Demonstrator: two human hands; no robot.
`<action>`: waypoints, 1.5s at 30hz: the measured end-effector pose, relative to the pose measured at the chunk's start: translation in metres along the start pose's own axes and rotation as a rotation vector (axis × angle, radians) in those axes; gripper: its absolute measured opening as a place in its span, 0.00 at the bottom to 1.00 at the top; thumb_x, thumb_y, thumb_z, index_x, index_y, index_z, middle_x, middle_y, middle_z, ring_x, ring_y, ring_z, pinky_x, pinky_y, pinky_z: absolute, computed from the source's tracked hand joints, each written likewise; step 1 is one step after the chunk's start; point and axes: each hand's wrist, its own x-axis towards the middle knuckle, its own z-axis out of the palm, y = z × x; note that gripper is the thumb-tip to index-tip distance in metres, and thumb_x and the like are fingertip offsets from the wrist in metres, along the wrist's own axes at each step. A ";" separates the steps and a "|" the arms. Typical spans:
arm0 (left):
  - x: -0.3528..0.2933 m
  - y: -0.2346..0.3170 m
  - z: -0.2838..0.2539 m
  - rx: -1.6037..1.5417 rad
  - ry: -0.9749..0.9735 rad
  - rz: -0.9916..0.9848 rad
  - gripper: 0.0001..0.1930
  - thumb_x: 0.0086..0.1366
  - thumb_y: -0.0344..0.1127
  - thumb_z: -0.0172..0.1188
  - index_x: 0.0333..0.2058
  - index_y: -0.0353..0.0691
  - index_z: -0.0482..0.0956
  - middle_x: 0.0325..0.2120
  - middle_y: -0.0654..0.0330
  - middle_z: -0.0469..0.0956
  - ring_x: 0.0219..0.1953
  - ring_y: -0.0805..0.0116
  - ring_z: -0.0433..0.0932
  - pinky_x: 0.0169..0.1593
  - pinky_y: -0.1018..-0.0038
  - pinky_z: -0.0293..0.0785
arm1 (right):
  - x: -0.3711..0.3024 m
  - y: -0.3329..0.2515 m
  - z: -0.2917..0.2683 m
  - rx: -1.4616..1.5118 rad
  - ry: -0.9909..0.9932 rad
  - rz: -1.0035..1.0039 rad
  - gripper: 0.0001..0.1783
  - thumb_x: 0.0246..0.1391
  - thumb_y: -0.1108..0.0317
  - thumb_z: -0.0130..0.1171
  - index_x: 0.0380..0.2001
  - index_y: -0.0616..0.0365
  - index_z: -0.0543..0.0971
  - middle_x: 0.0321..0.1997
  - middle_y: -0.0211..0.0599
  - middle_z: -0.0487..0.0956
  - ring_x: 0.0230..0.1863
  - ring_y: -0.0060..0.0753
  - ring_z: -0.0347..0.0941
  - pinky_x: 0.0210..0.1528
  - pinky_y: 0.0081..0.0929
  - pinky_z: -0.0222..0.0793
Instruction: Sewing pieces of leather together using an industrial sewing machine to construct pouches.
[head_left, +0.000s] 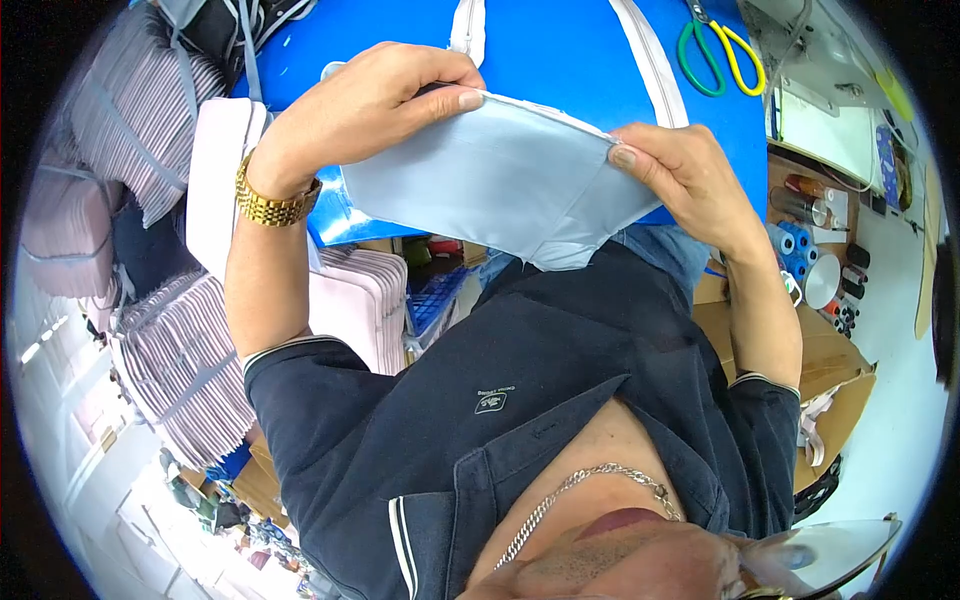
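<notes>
A light grey-blue piece of fabric (480, 175) is stretched between my two hands above the front part of a blue tabletop (560, 60). My left hand (405, 90) pinches its upper edge, thumb on top, with a gold watch on that wrist. At the right end of the same edge, my right hand (670, 170) grips the cloth between thumb and fingers. A thin white strip shows along the held edge. The fabric's lower part hangs loose toward my body. Beyond the hands, white zipper tapes (650, 60) lie on the blue surface.
Scissors (715, 50) with green and yellow handles lie at the far right of the table. Tied stacks of grey and pink cut pieces (170, 365) stand at left. To the right are blue thread spools (793, 250) and a cardboard box (830, 380).
</notes>
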 end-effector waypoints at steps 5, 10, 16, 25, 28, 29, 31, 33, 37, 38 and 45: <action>0.019 -0.006 -0.003 0.062 0.126 0.121 0.14 0.72 0.41 0.52 0.41 0.39 0.81 0.29 0.56 0.79 0.28 0.65 0.77 0.34 0.71 0.73 | 0.008 0.007 -0.009 0.057 0.043 0.034 0.13 0.64 0.61 0.55 0.36 0.61 0.80 0.22 0.43 0.74 0.23 0.38 0.68 0.27 0.31 0.64; 0.063 -0.011 -0.019 0.298 0.267 0.184 0.11 0.71 0.38 0.53 0.39 0.36 0.79 0.30 0.55 0.78 0.32 0.59 0.78 0.37 0.70 0.73 | 0.020 0.017 -0.032 0.076 0.119 0.068 0.14 0.64 0.61 0.55 0.35 0.61 0.80 0.22 0.40 0.73 0.23 0.32 0.66 0.28 0.26 0.64; 0.125 -0.024 -0.048 0.205 0.257 0.209 0.12 0.68 0.39 0.57 0.38 0.35 0.80 0.30 0.57 0.79 0.30 0.66 0.76 0.36 0.72 0.72 | 0.030 0.038 -0.063 0.262 0.221 0.112 0.16 0.66 0.60 0.53 0.33 0.64 0.78 0.24 0.27 0.73 0.28 0.18 0.64 0.31 0.22 0.63; 0.185 -0.031 -0.069 -0.336 0.114 0.115 0.08 0.60 0.29 0.58 0.39 0.35 0.77 0.30 0.62 0.76 0.35 0.74 0.71 0.41 0.75 0.70 | 0.029 0.059 -0.090 0.474 0.293 0.154 0.16 0.66 0.62 0.53 0.29 0.65 0.77 0.25 0.24 0.74 0.29 0.14 0.65 0.33 0.17 0.62; 0.195 -0.020 -0.061 -0.259 0.387 0.135 0.12 0.61 0.31 0.61 0.43 0.35 0.80 0.37 0.58 0.81 0.41 0.69 0.76 0.48 0.72 0.72 | 0.034 0.062 -0.083 0.581 0.338 0.129 0.16 0.67 0.61 0.53 0.31 0.64 0.78 0.26 0.24 0.75 0.30 0.13 0.66 0.34 0.16 0.63; 0.197 -0.026 -0.062 -0.259 0.373 0.137 0.12 0.61 0.31 0.61 0.43 0.35 0.80 0.37 0.58 0.81 0.41 0.69 0.76 0.48 0.72 0.72 | 0.037 0.061 -0.077 0.590 0.349 0.135 0.16 0.67 0.61 0.53 0.31 0.64 0.78 0.26 0.24 0.75 0.30 0.13 0.66 0.34 0.16 0.63; 0.200 -0.047 -0.073 -0.121 0.262 -0.005 0.17 0.62 0.33 0.62 0.49 0.35 0.78 0.45 0.56 0.80 0.47 0.64 0.77 0.52 0.68 0.72 | 0.045 0.053 -0.064 0.729 0.438 0.157 0.16 0.67 0.60 0.53 0.33 0.62 0.79 0.28 0.22 0.76 0.31 0.12 0.67 0.35 0.15 0.64; 0.213 -0.056 -0.083 0.123 0.222 0.219 0.17 0.63 0.34 0.62 0.50 0.36 0.78 0.47 0.54 0.80 0.49 0.61 0.77 0.54 0.66 0.72 | 0.050 0.049 -0.052 0.739 0.476 0.153 0.15 0.67 0.60 0.52 0.35 0.62 0.79 0.28 0.21 0.76 0.31 0.11 0.67 0.36 0.15 0.65; 0.225 -0.064 -0.081 0.066 0.274 0.244 0.17 0.61 0.31 0.61 0.49 0.36 0.79 0.48 0.52 0.79 0.51 0.59 0.75 0.57 0.67 0.69 | 0.056 0.040 -0.040 0.759 0.553 0.114 0.16 0.68 0.59 0.51 0.36 0.62 0.79 0.29 0.22 0.76 0.31 0.12 0.67 0.35 0.15 0.65; 0.229 -0.087 -0.079 -0.089 0.279 0.483 0.18 0.60 0.30 0.61 0.50 0.36 0.79 0.49 0.52 0.79 0.51 0.60 0.75 0.57 0.67 0.69 | 0.058 0.034 -0.042 0.735 0.526 0.148 0.17 0.68 0.59 0.51 0.36 0.62 0.79 0.28 0.23 0.76 0.32 0.12 0.67 0.36 0.15 0.64; 0.229 -0.078 -0.084 0.167 0.405 0.253 0.17 0.57 0.26 0.58 0.47 0.34 0.80 0.48 0.51 0.80 0.51 0.58 0.76 0.57 0.66 0.69 | 0.087 0.032 -0.036 0.793 0.545 0.138 0.15 0.68 0.61 0.49 0.38 0.62 0.79 0.25 0.27 0.77 0.22 0.15 0.71 0.22 0.17 0.67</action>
